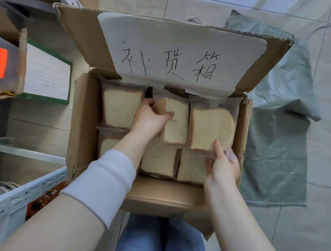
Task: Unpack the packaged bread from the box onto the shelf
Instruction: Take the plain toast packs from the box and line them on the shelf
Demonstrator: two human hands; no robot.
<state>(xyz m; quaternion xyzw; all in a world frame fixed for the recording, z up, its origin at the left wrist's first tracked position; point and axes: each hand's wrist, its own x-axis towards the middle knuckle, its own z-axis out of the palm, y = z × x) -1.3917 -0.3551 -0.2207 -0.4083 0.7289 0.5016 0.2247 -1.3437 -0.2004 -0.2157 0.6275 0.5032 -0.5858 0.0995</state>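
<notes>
Bread packs [119, 108]: six visible, all in one box [82, 129].

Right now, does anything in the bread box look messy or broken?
Nothing is spilled. Two bread packs sit askew above the flat packs, but only because the left grip holds the middle pack and the right grip holds the right pack. The box has a ragged, torn corner on its near flap.
</notes>
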